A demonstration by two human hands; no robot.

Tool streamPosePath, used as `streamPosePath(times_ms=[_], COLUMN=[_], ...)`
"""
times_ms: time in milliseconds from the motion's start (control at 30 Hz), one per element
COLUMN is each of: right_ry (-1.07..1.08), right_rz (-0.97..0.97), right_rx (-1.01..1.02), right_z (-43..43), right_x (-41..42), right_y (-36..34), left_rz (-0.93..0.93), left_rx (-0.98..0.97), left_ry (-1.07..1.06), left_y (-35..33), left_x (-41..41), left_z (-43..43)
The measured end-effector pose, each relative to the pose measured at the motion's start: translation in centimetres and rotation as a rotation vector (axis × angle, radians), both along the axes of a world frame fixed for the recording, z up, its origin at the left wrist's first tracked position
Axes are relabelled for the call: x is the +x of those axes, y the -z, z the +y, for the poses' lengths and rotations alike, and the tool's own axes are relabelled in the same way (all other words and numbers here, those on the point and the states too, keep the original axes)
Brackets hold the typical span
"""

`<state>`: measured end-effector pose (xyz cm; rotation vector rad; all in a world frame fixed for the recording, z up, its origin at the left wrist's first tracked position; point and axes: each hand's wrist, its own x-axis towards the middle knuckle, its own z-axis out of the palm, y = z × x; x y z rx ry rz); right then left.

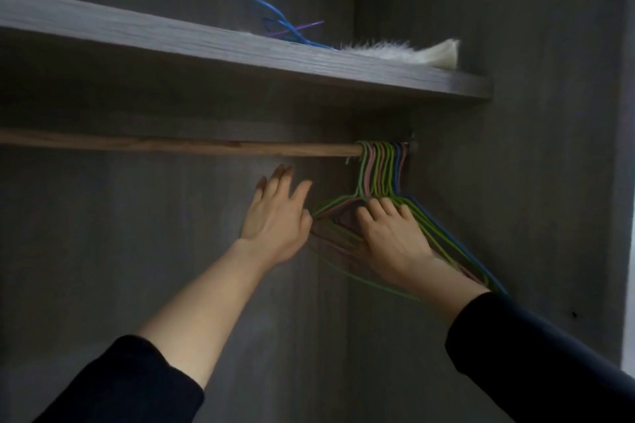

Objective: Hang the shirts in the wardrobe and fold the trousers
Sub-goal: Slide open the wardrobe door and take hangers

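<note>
Seen from the head camera, the main risk is tangling. The hangers are packed tight at the right end of the rail, right of centre in the frame. Their wire shoulders are overlapping, so pulling one could drag its neighbours off the rail or snag a hook. The lower wires are blurred, suggesting the bunch is swinging, which could make picking out one hanger harder. The left hand is reaching up just under the rail, wide open with fingers spread, holding nothing, with its thumb close to the bunch's left tips. The right hand is lying over the bunch, fingers curling round the shoulder wires and gripping them. Both forearms are stretching upward from dark sleeves. No shirt or trousers are showing.
</note>
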<state>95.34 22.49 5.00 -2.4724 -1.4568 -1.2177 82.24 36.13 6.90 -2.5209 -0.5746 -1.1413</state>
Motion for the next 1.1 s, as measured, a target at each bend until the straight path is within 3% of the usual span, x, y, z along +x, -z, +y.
streamPosePath(times_ms=[300,533,633,867,1100], right_ry=[0.180,0.145,0.099,-0.049,-0.284], right_rz=[0.035,0.106,0.243,0.774,0.941], right_rx=[0.038,0.053,0.168,0.548,0.741], right_z=[3.0,3.3,3.4,6.0,8.2], right_x=[3.0,1.9,1.3,2.5,1.8], right_y=[-3.8,-5.0,-5.5,-7.1,-7.7], left_rz=[-0.119,-0.317,-0.361,-0.392,-0.388], left_rx=[0.208,0.291,0.309,0.313,0.306], left_ry=[-0.037,0.045,0.050,0.068,0.093], left_y=[-4.8,-3.9,-3.8,-3.8,-4.0], left_x=[3.6,5.6,6.2,6.3,6.3], left_z=[7.1,9.0,9.3,9.5,9.8])
